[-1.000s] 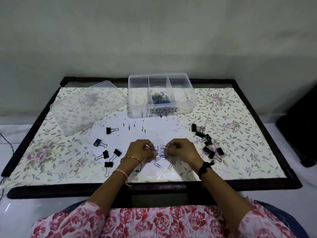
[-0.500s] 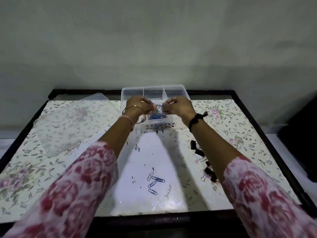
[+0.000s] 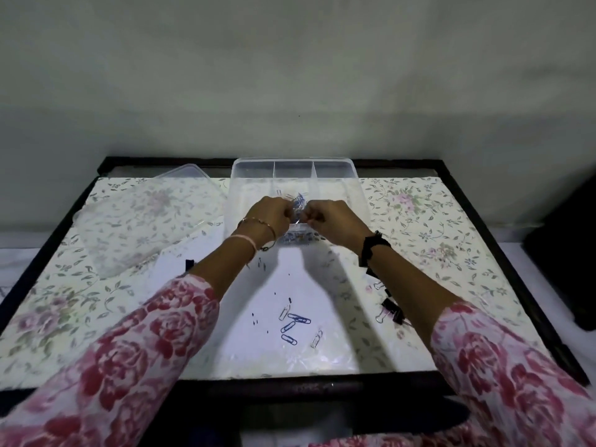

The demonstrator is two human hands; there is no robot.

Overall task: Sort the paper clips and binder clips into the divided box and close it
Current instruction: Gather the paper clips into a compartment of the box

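Both hands hover over the middle compartment of the clear divided box (image 3: 295,175), which stands at the far edge of the worktop (image 3: 419,221). The left hand (image 3: 269,214) and right hand (image 3: 332,217) are curled into narrow pinches, apparently over a few paper clips, though what they hold is blurred. A small blue heap of paper clips (image 3: 298,201) lies in that compartment.

The clips are light, thin bent wire, slippery on the glossy cover and prone to tangle; they seem best pinched by fingertips at a loop or slid together first. Five loose paper clips (image 3: 295,324) lie near the front edge: three blue, two pale. The binder clips (image 3: 392,312) are stiffer and springy, easiest taken by the black body; their number cannot be told, since the arms hide most. One lid (image 3: 142,217) lies left of the box, light and flexible, best held by its rim.
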